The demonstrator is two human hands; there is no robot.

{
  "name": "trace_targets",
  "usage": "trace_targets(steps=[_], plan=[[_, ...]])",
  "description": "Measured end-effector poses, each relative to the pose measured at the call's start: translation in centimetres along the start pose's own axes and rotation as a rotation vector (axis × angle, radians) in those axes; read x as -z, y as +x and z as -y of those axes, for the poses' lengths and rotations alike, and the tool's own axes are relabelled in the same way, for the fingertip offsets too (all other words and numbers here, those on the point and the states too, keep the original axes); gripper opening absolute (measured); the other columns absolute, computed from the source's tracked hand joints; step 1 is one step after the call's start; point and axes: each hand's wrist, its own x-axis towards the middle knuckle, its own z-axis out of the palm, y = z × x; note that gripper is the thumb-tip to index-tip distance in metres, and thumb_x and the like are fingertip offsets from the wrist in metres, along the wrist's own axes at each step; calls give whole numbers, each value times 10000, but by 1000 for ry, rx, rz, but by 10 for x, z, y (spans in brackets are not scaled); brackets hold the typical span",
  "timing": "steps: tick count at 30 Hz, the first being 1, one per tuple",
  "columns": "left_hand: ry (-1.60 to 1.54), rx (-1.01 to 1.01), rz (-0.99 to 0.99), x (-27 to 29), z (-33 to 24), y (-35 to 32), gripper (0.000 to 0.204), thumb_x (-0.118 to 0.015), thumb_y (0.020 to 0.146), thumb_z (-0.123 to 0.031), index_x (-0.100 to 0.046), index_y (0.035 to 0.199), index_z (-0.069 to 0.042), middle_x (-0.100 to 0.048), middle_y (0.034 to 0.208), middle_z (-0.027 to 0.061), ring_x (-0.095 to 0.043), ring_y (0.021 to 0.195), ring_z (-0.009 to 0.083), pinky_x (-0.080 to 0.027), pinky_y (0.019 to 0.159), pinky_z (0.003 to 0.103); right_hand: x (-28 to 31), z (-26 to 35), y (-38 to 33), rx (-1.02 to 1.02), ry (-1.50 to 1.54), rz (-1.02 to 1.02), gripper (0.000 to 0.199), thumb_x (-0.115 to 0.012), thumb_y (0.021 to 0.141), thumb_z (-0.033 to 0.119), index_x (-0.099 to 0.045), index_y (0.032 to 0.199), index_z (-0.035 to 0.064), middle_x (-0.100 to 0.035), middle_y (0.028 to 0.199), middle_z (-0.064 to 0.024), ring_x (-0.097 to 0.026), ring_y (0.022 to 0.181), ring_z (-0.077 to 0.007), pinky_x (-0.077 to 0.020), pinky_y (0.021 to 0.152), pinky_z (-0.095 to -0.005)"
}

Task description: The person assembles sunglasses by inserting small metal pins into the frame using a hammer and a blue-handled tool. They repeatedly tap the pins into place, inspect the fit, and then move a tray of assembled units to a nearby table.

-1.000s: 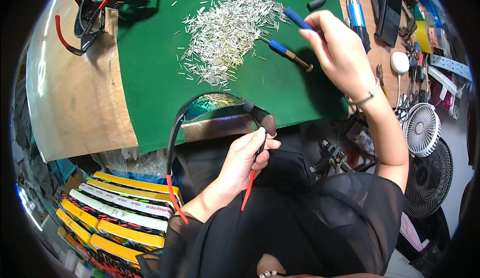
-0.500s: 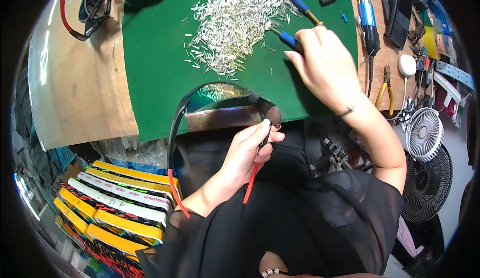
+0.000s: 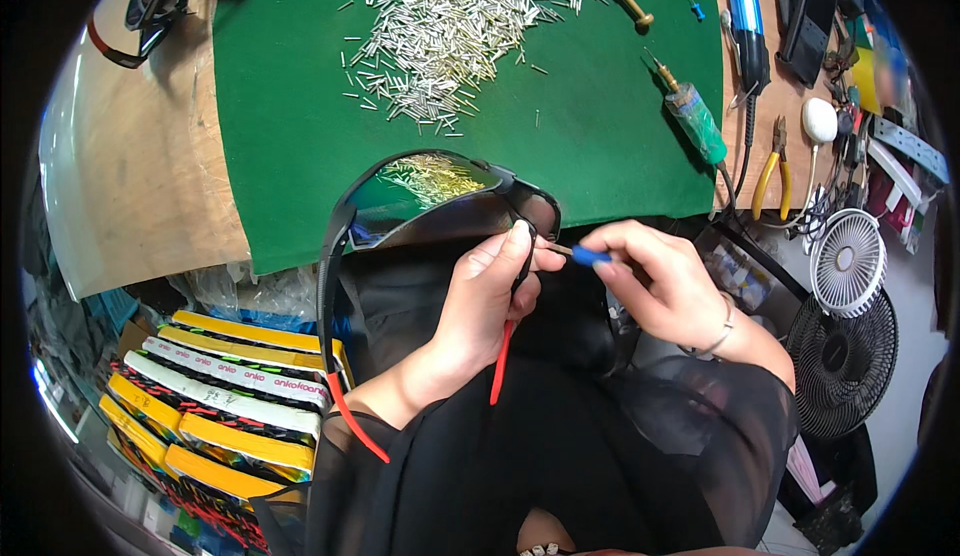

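Black sport sunglasses [image 3: 424, 214] with red temple tips are in my left hand [image 3: 485, 286], which is closed around one temple near its hinge. The lens reflects the pile of small pins. My right hand [image 3: 660, 281] pinches the blue handle of a small screwdriver [image 3: 590, 256]. Its metal shaft points left at the hinge area by my left fingertips; whether the tip sits in a screw is hidden. Both hands are just off the near edge of a green mat [image 3: 310, 136]. Many small silvery metal pins [image 3: 450, 36] lie heaped on it.
A blue-handled tool with a brass end [image 3: 630, 6] and a green-gripped tool with a needle tip [image 3: 695, 121] lie on the mat. Yellow-handled cutters [image 3: 772, 171], a blue corded tool [image 3: 743, 16] and a white fan [image 3: 848, 261] stand right. Stacked yellow boxes [image 3: 245, 446] are at left.
My right hand has come down from the pins with the blue screwdriver and brought it to the sunglasses' hinge. The green-gripped tool, hidden before, now shows. My left hand keeps hold of the sunglasses.
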Motion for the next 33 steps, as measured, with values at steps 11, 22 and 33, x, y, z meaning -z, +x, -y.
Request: trace_targets(steps=[11, 22, 33], plan=[[52, -72, 71, 5, 6, 2, 350, -414, 916, -339, -571, 776, -59, -511, 656, -17, -338, 456, 38, -258, 397, 171, -17, -12, 4, 101, -26, -97, 129, -529, 813, 53, -532, 939, 28, -580, 793, -135, -590, 702, -286, -468, 598, -320], [99, -67, 16, 3, 3, 3, 372, -413, 917, -336, -576, 750, -47, -470, 596, -25, -319, 443, 37, -240, 397, 172, -14, -1, 6, -150, 81, 18, 112, -528, 823, 65, -540, 928, 28, -570, 736, -128, -586, 657, -270, -467, 574, -304], [100, 13, 67, 11, -3, 7, 339, -433, 909, -337, -568, 784, -52, -518, 610, -28, -325, 442, 19, -268, 402, 165, 2, 12, 28, -410, 109, 264, 192, -541, 818, 190, -576, 780, 5, -554, 565, -102, -515, 493, -175, -412, 497, -288]])
